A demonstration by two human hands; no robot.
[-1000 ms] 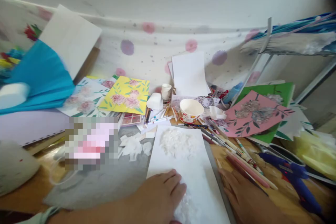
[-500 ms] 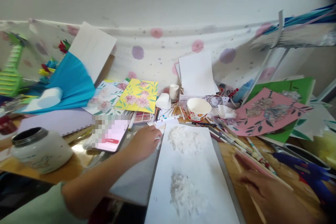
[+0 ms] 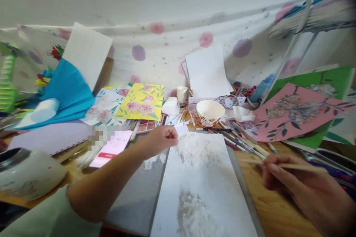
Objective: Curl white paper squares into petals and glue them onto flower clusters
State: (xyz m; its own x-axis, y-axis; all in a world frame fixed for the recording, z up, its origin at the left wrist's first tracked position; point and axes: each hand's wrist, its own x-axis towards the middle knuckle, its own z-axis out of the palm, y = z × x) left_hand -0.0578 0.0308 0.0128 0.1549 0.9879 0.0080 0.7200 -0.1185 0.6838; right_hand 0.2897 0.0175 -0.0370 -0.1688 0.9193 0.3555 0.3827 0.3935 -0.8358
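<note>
- Left hand: fingers curled closed at the upper-left corner of the white sheet; what they hold, if anything, cannot be told.
- Right hand: fingers pinching a thin stick just right of the sheet.
- Risk: a careless forearm or stick stroke would likely scatter the white paper clump lying on the sheet beside the left hand.

Phone screen partly pixelated; jar cut off at left edge — right hand blurred, cropped btm-right.

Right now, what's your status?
Left hand curled at top-left corner of white sheet, contents hidden. Right hand pinches thin stick. Brushes and pencils crowd its right edge.
</note>
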